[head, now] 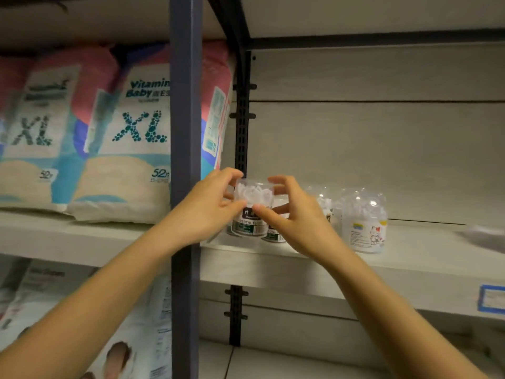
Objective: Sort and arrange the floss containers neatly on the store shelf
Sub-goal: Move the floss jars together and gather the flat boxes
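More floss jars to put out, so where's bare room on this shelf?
Free: the shelf board right of the bear-label container, up to a blurred object at the frame's edge. Crowded: the left end by the slotted upright, where the left hand and right hand hold a dark-label container among others.

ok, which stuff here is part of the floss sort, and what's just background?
Job: dark-label floss container, gripped by left hand and right hand; second dark-label container beside it; clear containers at right; shelf.
Background: diaper packs; blue upright post; blue-edged shelf tag.
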{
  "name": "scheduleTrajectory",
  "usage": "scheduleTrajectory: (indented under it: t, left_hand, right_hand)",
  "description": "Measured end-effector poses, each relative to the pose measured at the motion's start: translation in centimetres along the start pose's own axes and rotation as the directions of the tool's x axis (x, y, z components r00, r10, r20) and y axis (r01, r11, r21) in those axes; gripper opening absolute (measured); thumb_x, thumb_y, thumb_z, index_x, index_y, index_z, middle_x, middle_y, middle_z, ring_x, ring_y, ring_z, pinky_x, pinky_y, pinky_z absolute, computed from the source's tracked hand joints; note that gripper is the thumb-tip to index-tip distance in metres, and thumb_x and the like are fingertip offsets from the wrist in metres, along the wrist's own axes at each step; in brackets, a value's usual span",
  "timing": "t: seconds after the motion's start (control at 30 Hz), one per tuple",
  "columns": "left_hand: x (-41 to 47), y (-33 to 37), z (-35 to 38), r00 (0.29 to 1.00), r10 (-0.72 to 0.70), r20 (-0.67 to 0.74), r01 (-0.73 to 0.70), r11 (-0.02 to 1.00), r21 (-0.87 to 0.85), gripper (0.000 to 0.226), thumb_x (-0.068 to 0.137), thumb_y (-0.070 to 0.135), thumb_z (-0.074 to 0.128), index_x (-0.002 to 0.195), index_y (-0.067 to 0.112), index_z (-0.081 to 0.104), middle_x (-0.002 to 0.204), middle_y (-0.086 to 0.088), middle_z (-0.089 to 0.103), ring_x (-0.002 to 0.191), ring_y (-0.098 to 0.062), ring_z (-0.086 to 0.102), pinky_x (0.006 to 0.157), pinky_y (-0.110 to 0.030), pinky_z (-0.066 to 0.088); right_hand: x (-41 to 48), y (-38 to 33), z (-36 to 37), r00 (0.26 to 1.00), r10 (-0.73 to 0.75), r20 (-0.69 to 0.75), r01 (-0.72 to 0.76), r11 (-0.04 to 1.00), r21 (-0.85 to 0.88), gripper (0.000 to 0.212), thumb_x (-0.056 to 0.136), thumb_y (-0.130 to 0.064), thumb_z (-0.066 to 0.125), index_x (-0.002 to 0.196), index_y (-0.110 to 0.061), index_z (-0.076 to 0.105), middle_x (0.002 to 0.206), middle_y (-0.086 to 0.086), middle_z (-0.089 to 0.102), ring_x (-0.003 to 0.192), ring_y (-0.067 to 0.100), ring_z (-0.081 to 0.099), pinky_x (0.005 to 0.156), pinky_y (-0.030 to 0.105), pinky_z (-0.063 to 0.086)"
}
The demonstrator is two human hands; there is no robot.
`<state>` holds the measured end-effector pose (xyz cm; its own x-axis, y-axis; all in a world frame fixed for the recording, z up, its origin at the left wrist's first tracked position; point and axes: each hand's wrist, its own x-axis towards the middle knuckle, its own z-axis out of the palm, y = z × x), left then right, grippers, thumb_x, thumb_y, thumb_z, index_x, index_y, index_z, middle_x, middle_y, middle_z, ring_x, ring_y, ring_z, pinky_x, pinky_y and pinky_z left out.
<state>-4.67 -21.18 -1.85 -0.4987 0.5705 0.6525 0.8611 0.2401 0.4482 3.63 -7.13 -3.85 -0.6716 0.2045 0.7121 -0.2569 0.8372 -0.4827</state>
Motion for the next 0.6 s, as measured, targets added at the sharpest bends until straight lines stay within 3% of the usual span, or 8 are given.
scheduleTrajectory:
  t: [0.07,0.2,0.43,0.6]
  left_hand:
    - [-0.4,-0.1,0.3,1.000,0.027,0.012,-0.028,0.989,0.145,0.042,0.090,0.019,0.055,0.131,0.018,0.043,0.127,-0.001,0.044,0.112,-0.020,0.052,0.097,-0.032,0.044]
    - [-0.7,0.2,0.6,0.998,0.053,0.032,-0.061,0.940,0.337,0.037,0.094,0.021,0.046,0.131,0.014,0.041,0.133,-0.001,0.039,0.117,-0.022,0.046,0.088,-0.023,0.033]
    - [0.1,-0.1,1.2,0.993,0.113,0.040,-0.116,0.836,0.536,0.027,0.090,0.010,0.051,0.117,0.010,0.050,0.119,-0.007,0.049,0.106,-0.023,0.051,0.085,-0.032,0.044]
    - [0.6,-0.2,1.5,0.997,0.079,0.024,-0.079,0.832,0.549,0.025,0.089,0.009,0.053,0.114,0.010,0.052,0.117,-0.008,0.052,0.107,-0.025,0.053,0.087,-0.037,0.047]
  right_hand:
    - [-0.1,0.2,0.9,0.999,0.019,0.026,-0.019,1.000,-0.020,0.056,0.084,-0.035,0.063,0.131,-0.019,0.039,0.112,-0.009,0.051,0.082,0.006,0.061,0.078,0.028,0.054]
    - [0.0,0.2,1.6,0.997,0.039,0.061,-0.034,0.997,-0.076,0.055,0.085,-0.034,0.062,0.132,-0.018,0.038,0.120,-0.001,0.057,0.086,0.011,0.064,0.080,0.031,0.055]
    - [0.9,-0.3,1.9,0.992,0.079,0.094,-0.060,0.981,-0.186,0.053,0.084,-0.036,0.063,0.126,-0.013,0.040,0.119,0.004,0.061,0.091,0.020,0.065,0.084,0.038,0.051]
    - [1.3,0.2,2.5,0.990,0.097,0.107,-0.074,0.975,-0.207,0.053,0.085,-0.035,0.063,0.126,-0.012,0.040,0.119,0.009,0.061,0.100,0.026,0.062,0.085,0.044,0.051]
